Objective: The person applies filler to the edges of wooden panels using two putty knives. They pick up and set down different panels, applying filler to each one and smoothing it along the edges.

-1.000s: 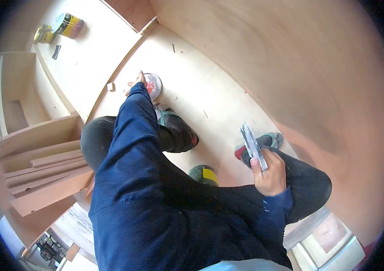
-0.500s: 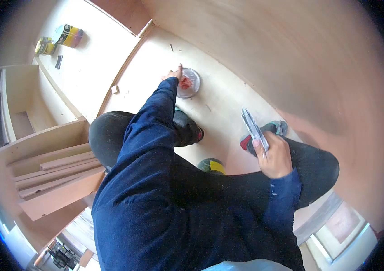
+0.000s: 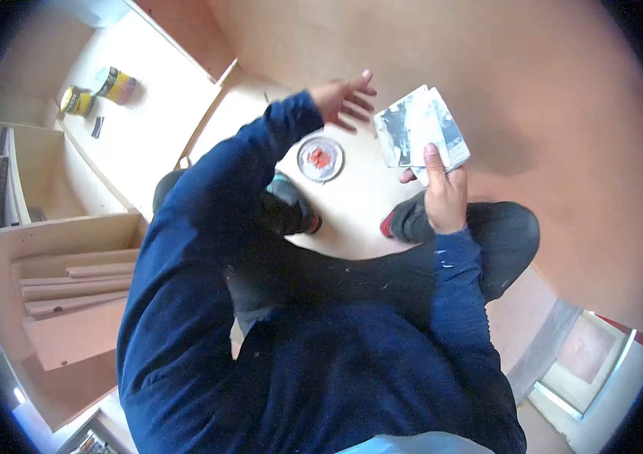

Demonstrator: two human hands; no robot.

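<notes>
My right hand (image 3: 442, 193) grips a small stack of flat square plates (image 3: 420, 135), smeared grey and white, held up in front of me with the faces toward the camera. My left hand (image 3: 345, 98) is raised with fingers spread and nothing in it, just left of the plates and above a round shallow dish (image 3: 320, 159) of red material that sits on the plywood floor (image 3: 351, 204). My two feet in sandals rest on the floor below the dish.
Curved plywood walls (image 3: 503, 91) close in the right and far sides. Two cans (image 3: 108, 89) stand on a plywood ledge at the upper left. Wooden strips lie in an open compartment (image 3: 71, 284) at the left.
My left hand lifted off the dish and rose, fingers spread. My right hand brought the plates up and turned them flat toward the camera. The view tilted upward.
</notes>
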